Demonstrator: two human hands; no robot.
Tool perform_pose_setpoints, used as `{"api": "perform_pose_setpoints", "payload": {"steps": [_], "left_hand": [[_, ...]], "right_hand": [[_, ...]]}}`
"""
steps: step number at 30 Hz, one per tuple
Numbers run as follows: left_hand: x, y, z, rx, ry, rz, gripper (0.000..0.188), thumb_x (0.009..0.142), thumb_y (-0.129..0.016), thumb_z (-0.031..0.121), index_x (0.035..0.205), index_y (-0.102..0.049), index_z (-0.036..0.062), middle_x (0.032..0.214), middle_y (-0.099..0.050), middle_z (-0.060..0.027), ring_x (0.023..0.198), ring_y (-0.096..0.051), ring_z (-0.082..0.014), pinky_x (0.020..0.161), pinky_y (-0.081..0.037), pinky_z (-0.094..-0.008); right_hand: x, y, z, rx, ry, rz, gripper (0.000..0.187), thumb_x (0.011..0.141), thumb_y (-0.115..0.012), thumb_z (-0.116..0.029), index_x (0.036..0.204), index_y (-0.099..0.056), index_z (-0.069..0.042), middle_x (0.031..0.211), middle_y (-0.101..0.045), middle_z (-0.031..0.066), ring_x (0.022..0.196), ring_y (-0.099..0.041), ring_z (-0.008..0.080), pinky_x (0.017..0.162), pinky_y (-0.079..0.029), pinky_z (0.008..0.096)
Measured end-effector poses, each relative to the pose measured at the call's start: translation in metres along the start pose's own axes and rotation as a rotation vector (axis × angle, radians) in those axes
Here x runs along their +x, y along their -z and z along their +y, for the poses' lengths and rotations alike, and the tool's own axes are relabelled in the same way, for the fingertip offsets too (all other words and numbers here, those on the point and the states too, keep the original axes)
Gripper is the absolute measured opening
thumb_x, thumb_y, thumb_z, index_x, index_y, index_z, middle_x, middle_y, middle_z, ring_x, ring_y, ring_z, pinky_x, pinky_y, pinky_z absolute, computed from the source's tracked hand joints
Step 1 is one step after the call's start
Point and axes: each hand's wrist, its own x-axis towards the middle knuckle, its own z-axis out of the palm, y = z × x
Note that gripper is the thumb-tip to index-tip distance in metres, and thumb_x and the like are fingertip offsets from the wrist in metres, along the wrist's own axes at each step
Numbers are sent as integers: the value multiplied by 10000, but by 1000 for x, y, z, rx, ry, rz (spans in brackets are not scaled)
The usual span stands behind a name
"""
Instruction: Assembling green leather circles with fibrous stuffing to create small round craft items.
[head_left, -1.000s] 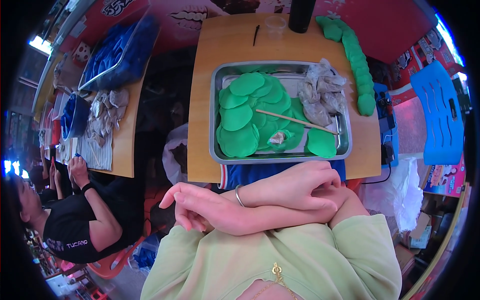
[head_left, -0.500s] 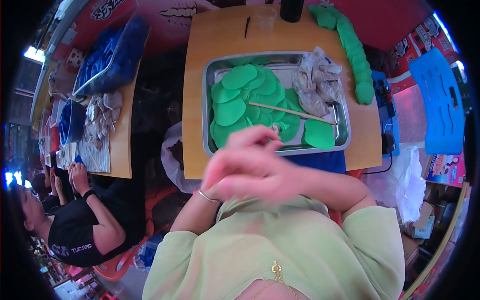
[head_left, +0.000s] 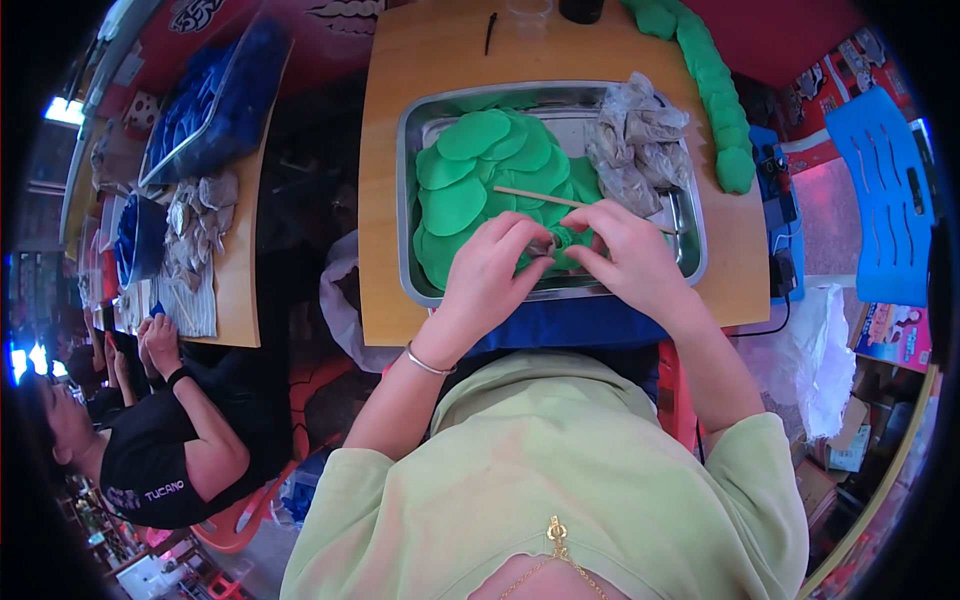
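Observation:
Over the near side of a metal tray (head_left: 404, 190), both my hands are bent toward each other. The fingers of my left hand (head_left: 500, 262) are closed on a small grey-brown bundle (head_left: 540, 247), partly hidden by them. My right hand (head_left: 638, 262) is curled, thumb and fingers closed about a gathered green sheet (head_left: 566, 240) beside that bundle. Beneath and beyond lies a heap of thin round green sheets (head_left: 470, 165), overlapping. A light wooden stick (head_left: 535, 195) slants across the heap, its middle behind my right hand. Several clear-wrapped grey-brown bundles (head_left: 635, 135) fill the tray's far right.
A string of joined green pieces (head_left: 722, 110) runs down the right side of the wooden table (head_left: 385, 270). A dark cup (head_left: 580, 10) and a thin black stick (head_left: 491, 33) are at the back. To the left, a person (head_left: 165, 435) works at another table with blue material.
Both hands were blurred and crossed close to my body. They have moved apart and forward over the tray, fingers meeting around the green sheet and the grey-brown bundle.

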Motion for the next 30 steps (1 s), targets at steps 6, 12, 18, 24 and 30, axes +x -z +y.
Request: {"api": "perform_pose_setpoints", "payload": {"steps": [6,12,18,24,30], "left_hand": [[8,-7,-3,-57,-65,2,132,730,-672,23,837,-607,64,835,-608,-74,772,-576,-267,659,-482,-362],[10,-8,-6,-49,-185,-57,165,723,-661,-31,860,-619,50,816,-626,-72,781,-583,-247,645,-481,-335],[10,-10,0,43,-190,-117,189,716,-667,-5,880,-601,63,800,-619,-71,778,-576,-255,638,-486,-349],[13,-6,6,172,-236,-170,191,710,-655,13,877,-586,77,810,-610,-71,790,-576,-260,634,-487,-358],[7,-3,-1,83,-231,-165,212,702,-654,6,888,-576,70,817,-602,-70,806,-571,-259,652,-486,-359]], "right_hand": [[2,-9,17,-52,101,16,135,777,-647,-17,901,-599,2,867,-579,115,714,-611,220,609,-482,310],[1,-11,28,175,66,11,124,754,-632,31,873,-608,7,823,-563,114,736,-615,246,621,-484,307],[-1,-10,23,-114,31,27,87,768,-632,-36,843,-620,6,859,-574,144,748,-605,312,663,-490,367],[-5,-11,27,-268,61,-19,131,762,-641,-92,851,-588,-12,865,-570,143,777,-594,336,675,-477,412],[-5,-15,27,-232,142,16,139,761,-645,-90,850,-575,-9,853,-566,139,752,-592,320,653,-476,396]]}}
